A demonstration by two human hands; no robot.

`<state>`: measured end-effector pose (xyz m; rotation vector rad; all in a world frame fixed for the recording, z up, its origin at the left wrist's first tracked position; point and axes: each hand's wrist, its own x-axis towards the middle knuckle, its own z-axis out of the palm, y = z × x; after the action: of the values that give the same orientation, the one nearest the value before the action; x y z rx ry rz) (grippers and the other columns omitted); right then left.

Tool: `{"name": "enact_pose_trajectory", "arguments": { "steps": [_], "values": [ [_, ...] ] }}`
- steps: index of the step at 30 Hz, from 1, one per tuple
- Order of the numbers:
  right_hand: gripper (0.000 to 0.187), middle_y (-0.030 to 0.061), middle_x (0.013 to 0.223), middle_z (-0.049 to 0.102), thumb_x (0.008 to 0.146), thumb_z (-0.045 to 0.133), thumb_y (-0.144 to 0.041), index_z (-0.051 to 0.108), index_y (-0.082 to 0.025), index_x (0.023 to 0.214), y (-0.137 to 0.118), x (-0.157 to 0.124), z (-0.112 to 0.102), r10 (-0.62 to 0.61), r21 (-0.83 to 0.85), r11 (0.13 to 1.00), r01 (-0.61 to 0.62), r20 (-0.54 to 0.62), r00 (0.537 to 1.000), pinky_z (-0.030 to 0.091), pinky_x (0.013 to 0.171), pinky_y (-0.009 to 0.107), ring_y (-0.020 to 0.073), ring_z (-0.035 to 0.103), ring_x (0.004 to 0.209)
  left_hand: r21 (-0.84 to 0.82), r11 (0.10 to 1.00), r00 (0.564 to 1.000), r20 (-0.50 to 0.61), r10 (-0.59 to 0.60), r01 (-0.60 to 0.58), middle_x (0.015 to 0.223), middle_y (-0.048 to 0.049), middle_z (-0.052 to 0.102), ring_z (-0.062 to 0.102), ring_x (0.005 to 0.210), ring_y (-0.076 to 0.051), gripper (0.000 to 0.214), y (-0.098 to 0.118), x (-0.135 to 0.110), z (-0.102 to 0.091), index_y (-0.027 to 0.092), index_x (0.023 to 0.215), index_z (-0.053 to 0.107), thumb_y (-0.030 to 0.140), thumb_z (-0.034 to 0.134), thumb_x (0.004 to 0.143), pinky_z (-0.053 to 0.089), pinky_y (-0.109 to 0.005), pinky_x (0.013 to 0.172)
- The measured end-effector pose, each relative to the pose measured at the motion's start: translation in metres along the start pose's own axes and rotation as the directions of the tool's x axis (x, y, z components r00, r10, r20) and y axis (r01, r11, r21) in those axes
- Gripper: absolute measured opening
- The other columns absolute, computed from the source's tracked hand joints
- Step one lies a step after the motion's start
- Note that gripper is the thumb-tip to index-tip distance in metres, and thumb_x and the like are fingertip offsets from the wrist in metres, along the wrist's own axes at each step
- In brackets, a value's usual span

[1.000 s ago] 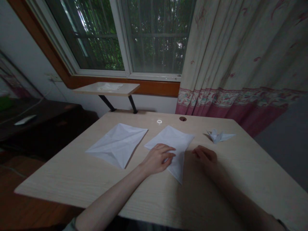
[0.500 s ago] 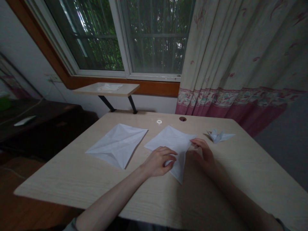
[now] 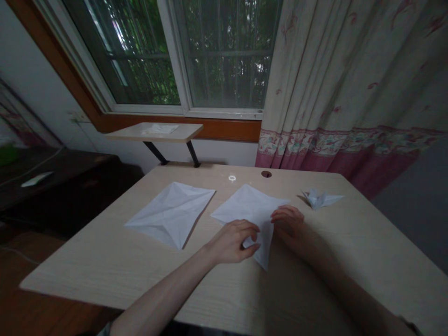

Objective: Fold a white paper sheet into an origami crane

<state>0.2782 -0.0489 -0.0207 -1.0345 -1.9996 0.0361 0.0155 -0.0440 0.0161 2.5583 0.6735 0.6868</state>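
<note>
A white folded sheet of paper (image 3: 245, 207) lies on the light wooden table (image 3: 105, 261) in front of me. My left hand (image 3: 233, 242) rests on its near part, fingers curled and pinching the paper's lower edge. My right hand (image 3: 290, 221) sits at the sheet's right edge with its fingertips curled onto the paper. A second creased white sheet (image 3: 171, 212) lies flat to the left, untouched. A small folded paper figure (image 3: 320, 199) sits at the far right of the table.
A round cable hole (image 3: 266, 174) and a small bright ring (image 3: 231, 178) mark the table's far edge. Behind are a window, a patterned curtain (image 3: 350, 93) and a small shelf (image 3: 154, 132). A dark desk (image 3: 52, 182) stands at left.
My right hand moved from the table beside the sheet up to its right corner, then drew back along the edge. My left hand's fingers curled from flat into a pinch.
</note>
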Motion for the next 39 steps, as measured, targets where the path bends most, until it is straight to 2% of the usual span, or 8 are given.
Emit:
{"name": "enact_pose_trajectory", "arguments": {
  "steps": [4, 7, 19, 23, 27, 31, 35, 39],
  "values": [
    [0.016, 0.0036, 0.101, 0.07, 0.089, 0.057, -0.019, 0.064, -0.029, 0.1, -0.002, 0.004, -0.002, 0.025, 0.008, 1.0, -0.025, 0.015, 1.0, 0.044, 0.099, 0.049, 0.026, 0.061, 0.108, -0.032, 0.999, 1.0, 0.023, -0.001, 0.002, 0.121, -0.0076, 0.069, 0.064, 0.112, -0.027, 0.042, 0.001, 0.0, 0.002, 0.02, 0.098, 0.062, 0.051, 0.079, 0.076, 0.048, -0.04, 0.098],
    [0.016, 0.0034, 0.101, 0.071, 0.089, 0.057, -0.019, 0.064, -0.029, 0.1, -0.004, 0.004, -0.002, 0.043, -0.012, 0.999, -0.043, 0.008, 0.999, 0.042, 0.099, 0.048, 0.0259, 0.061, 0.108, -0.032, 0.999, 0.999, 0.04, -0.009, 0.01, 0.123, -0.0092, 0.068, 0.064, 0.112, -0.028, 0.054, 0.002, 0.001, 0.004, 0.02, 0.098, 0.06, 0.058, 0.082, 0.067, 0.047, -0.041, 0.098],
    [0.012, 0.0003, 0.101, 0.071, 0.092, 0.058, -0.023, 0.062, -0.032, 0.099, -0.011, 0.004, -0.006, 0.098, 0.04, 0.994, -0.098, -0.004, 0.995, 0.04, 0.095, 0.046, 0.0256, 0.065, 0.1, 0.028, 0.996, 0.994, 0.069, -0.087, 0.086, 0.118, -0.0113, 0.068, 0.065, 0.106, -0.033, 0.074, 0.012, 0.003, -0.002, 0.017, 0.121, 0.058, 0.051, 0.085, 0.061, 0.05, -0.046, 0.096],
    [0.009, -0.0007, 0.095, 0.071, 0.091, 0.058, -0.023, 0.06, -0.031, 0.095, -0.014, 0.005, -0.006, 0.116, 0.049, 0.992, -0.115, -0.024, 0.993, 0.04, 0.092, 0.044, 0.0241, 0.066, 0.094, 0.044, 0.993, 0.993, 0.042, -0.113, 0.111, 0.118, -0.0109, 0.069, 0.066, 0.107, -0.032, 0.065, 0.01, 0.001, -0.003, 0.018, 0.122, 0.057, 0.045, 0.08, 0.068, 0.052, -0.045, 0.095],
    [0.014, 0.0015, 0.097, 0.071, 0.092, 0.052, -0.019, 0.06, -0.028, 0.1, -0.013, 0.005, -0.008, 0.09, 0.03, 0.995, -0.092, 0.053, 0.995, 0.037, 0.095, 0.043, 0.0224, 0.065, 0.096, 0.065, 0.996, 0.998, -0.005, -0.055, 0.055, 0.112, -0.0088, 0.071, 0.068, 0.102, -0.028, 0.047, 0.005, -0.001, -0.004, 0.018, 0.117, 0.058, 0.034, 0.068, 0.074, 0.053, -0.041, 0.091],
    [0.024, 0.0025, 0.095, 0.072, 0.085, 0.049, -0.015, 0.061, -0.027, 0.103, -0.009, 0.002, -0.005, 0.085, -0.004, 0.996, -0.085, 0.026, 0.996, 0.038, 0.095, 0.044, 0.0229, 0.066, 0.095, 0.095, 0.995, 0.998, -0.059, -0.022, 0.027, 0.102, -0.007, 0.072, 0.069, 0.093, -0.026, 0.036, 0.002, -0.002, -0.004, 0.019, 0.112, 0.058, 0.033, 0.062, 0.079, 0.054, -0.037, 0.083],
    [0.019, 0.0023, 0.093, 0.073, 0.089, 0.05, -0.018, 0.064, -0.027, 0.099, -0.008, 0.001, 0.001, 0.092, -0.021, 0.996, -0.092, -0.004, 0.996, 0.038, 0.096, 0.045, 0.023, 0.067, 0.093, 0.117, 0.992, 0.99, -0.137, -0.021, 0.038, 0.098, -0.0064, 0.072, 0.069, 0.087, -0.024, 0.027, 0.001, -0.002, -0.004, 0.019, 0.109, 0.058, 0.032, 0.058, 0.086, 0.053, -0.035, 0.077],
    [0.013, 0.0025, 0.093, 0.073, 0.094, 0.053, -0.023, 0.065, -0.027, 0.093, -0.008, 0.002, 0.003, 0.108, -0.036, 0.994, -0.107, 0.029, 0.994, 0.04, 0.096, 0.044, 0.0228, 0.067, 0.091, 0.166, 0.982, 0.969, -0.241, -0.048, 0.09, 0.096, -0.0072, 0.072, 0.068, 0.086, -0.023, 0.023, -0.001, -0.001, -0.006, 0.018, 0.109, 0.058, 0.036, 0.054, 0.095, 0.054, -0.035, 0.076]
  ]
}}
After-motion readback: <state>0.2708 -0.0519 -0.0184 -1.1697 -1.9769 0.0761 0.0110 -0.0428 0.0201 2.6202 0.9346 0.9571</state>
